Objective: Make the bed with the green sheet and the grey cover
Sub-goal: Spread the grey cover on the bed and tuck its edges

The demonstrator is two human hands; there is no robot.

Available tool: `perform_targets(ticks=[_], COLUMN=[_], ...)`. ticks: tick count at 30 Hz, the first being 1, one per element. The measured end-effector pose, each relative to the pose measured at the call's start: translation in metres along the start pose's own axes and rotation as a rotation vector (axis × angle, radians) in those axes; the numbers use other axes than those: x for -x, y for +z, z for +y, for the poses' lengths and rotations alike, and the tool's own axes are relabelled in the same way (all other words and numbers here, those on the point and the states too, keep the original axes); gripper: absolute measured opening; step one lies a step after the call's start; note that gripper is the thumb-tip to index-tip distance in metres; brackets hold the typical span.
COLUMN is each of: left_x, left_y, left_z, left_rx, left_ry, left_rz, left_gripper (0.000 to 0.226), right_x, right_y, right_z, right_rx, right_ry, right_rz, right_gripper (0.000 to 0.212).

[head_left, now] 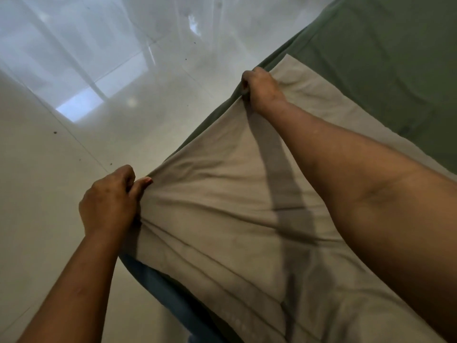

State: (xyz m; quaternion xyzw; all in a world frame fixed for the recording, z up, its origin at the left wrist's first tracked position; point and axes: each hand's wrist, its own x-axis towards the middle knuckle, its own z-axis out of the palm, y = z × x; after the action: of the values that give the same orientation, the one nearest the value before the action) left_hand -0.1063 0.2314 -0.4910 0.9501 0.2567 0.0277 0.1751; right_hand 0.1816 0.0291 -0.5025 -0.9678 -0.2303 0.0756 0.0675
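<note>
Your left hand (111,199) at 8 o'clock and right hand (262,91) at 1 o'clock both grip the edge of the grey cover (222,194), lying on the green sheet (371,70), so an uneven tug may skew it or rumple the sheet.

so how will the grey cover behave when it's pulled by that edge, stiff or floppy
Probably floppy: the grey cover creases into folds fanning from where the left hand pinches it. Likely light: that hand and the right hand hold its edge taut with finger grips alone. It may slide over the green sheet beneath, though that is unsure.
</note>
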Motion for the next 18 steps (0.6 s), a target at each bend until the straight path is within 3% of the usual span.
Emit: perform_targets(ticks=[3, 10, 14, 18], left_x=[-0.001, -0.040, -0.052, -0.056], left_y=[0.002, 0.031, 0.054, 0.075], left_z=[0.022, 0.117, 0.159, 0.172], left_rx=[-0.037, 0.054, -0.076, -0.183], left_ry=[-0.045, 0.242, 0.438, 0.516], left_rz=[0.023, -0.074, -0.187, -0.274], left_gripper=[0.014, 0.039, 0.057, 0.062], right_x=[-0.009, -0.020, -0.027, -0.032], right_y=[-0.018, -0.037, -0.042, -0.041], right_z=[0.014, 0.047, 0.053, 0.056], right_rx=[0.039, 0.293, 0.407, 0.495], right_ry=[0.046, 0.226, 0.223, 0.211], right_rz=[-0.076, -0.146, -0.182, -0.212], right_gripper=[0.036, 0.037, 0.042, 0.040])
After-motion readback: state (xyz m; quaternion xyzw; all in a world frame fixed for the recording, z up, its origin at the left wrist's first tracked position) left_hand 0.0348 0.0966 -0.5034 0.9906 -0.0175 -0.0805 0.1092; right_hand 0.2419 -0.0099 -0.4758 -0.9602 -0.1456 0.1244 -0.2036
